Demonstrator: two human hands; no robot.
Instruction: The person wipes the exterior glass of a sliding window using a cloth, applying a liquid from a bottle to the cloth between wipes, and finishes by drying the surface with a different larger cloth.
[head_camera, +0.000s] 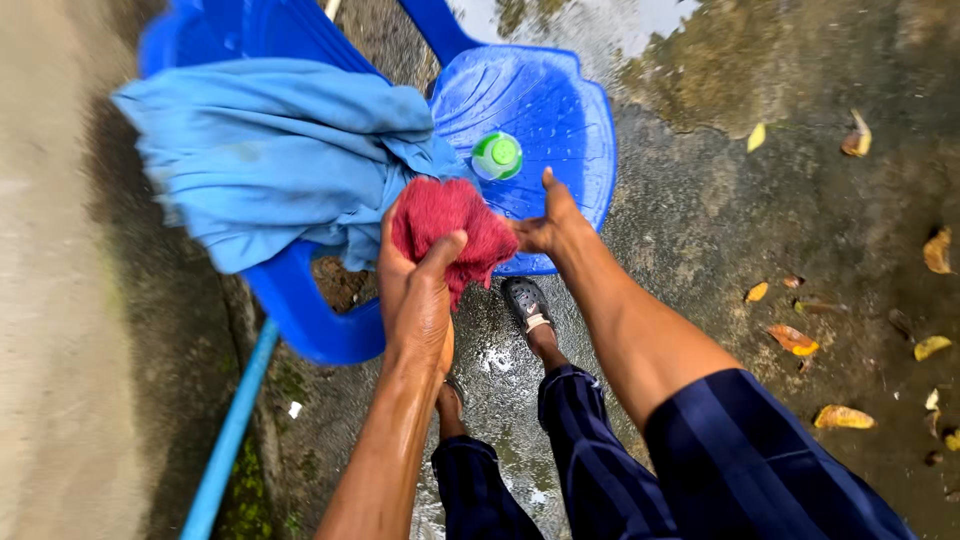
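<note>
Seen from the head camera, a wet red cloth (452, 228) is held bunched up just above the front edge of a blue plastic chair (560, 110). The left hand (418, 290) is clenched around the lower left part of the red cloth, with the thumb pressed over its front. The right hand (548, 225) grips the cloth's right side with the fingers, while the thumb is stuck upward, free of the fabric. Draped over the chair's left arm and back is a large light blue garment (270, 155), whose folds are touched by the red cloth on the left. On the chair seat, just beyond the red cloth, a small green-capped bottle (497, 155) is stood upright. Below the hands, dark striped trousers (740, 450) and a foot in a black sandal (526, 303) are seen on wet concrete ground (700, 220), where yellow fallen leaves (795, 341) are scattered to the right. A blue pipe (232, 430) is laid along the ground at lower left.
</note>
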